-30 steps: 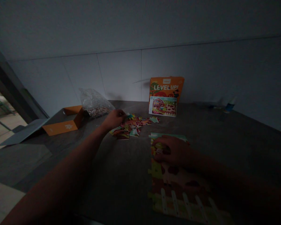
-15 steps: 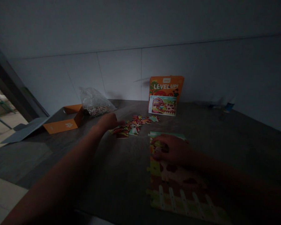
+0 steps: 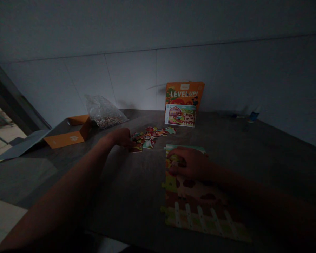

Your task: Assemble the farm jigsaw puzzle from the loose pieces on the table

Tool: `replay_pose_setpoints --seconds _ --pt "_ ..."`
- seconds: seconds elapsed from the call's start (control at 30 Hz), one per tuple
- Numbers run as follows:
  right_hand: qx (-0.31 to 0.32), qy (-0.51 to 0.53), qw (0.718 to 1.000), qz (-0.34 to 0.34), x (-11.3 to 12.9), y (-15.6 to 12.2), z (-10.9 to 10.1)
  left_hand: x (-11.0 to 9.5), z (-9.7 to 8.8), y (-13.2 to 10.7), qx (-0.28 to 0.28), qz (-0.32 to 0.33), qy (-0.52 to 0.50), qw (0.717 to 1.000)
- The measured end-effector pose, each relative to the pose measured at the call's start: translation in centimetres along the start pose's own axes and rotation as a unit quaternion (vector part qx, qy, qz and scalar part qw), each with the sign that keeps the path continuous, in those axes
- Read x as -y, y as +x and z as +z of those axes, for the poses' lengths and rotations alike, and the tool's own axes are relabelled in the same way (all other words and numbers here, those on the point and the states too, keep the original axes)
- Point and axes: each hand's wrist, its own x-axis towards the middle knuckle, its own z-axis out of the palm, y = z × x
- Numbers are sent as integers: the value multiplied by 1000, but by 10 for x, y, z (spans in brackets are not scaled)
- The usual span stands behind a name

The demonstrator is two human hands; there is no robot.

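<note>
Loose jigsaw pieces (image 3: 149,135) lie heaped in the middle of the table. At the heap's left edge is my left hand (image 3: 123,137), its fingers bent down and pressed together; what they hold, if anything, is hidden in the dim light. A joined part of the jigsaw puzzle (image 3: 183,207), with a spotted cow and a white fence, lies flat in front at the right. On its upper part rests my right hand (image 3: 191,161), thumb and fingers apart in a curve, with no piece visibly gripped. My right forearm covers some of the puzzle's right side.
An orange "LEVEL UP!" box (image 3: 185,92) stands against the wall, with a farm picture card (image 3: 181,115) leaning on it. Toward the left are a clear plastic bag (image 3: 102,110) of pieces and an open orange box (image 3: 68,137). A small bottle (image 3: 253,116) stands far right.
My left hand has come down onto the left edge of the piece heap. My right hand stays on the joined puzzle. The whole view has shifted slightly.
</note>
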Motion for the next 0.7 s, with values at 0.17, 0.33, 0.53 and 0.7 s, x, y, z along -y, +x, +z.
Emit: replay_pose_setpoints --seconds 0.17,0.33,0.53,0.7 --pt "-10 -2 1000 -14 -1 1 2 -6 -4 -4 -14 -9 7 1000" --pt "-20 -4 999 -26 -2 1 2 -9 -8 -8 -13 -3 21 1000" --pt "-36 -13 998 -46 -5 1 5 -9 4 2 -70 19 1 997" --pt "-44 -16 997 -55 -9 3 7 -11 18 15 -119 96 -22 988"
